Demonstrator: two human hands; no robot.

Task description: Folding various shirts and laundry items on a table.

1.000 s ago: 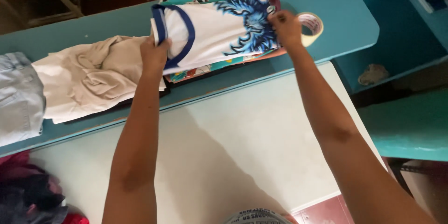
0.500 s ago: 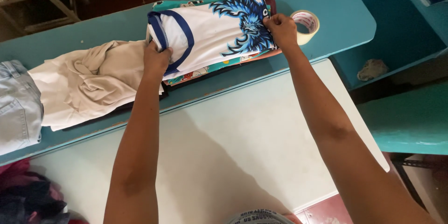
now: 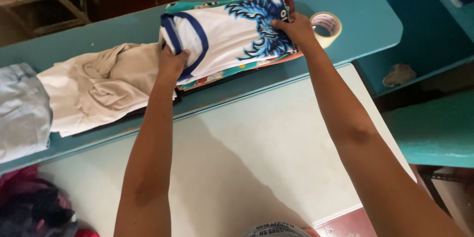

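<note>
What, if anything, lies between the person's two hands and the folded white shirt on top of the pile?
Nothing visible. The left hand grips the collar end of the folded white shirt and the right hand grips its printed end, both touching the cloth directly.

I've got both arms stretched forward, left hand (image 3: 171, 63) curled with fingers gripping, right hand (image 3: 296, 28) pressed flat with its fingers bent down.

Teal bench (image 3: 355, 0), white table (image 3: 256, 153), teal shelving (image 3: 424, 34)
</note>
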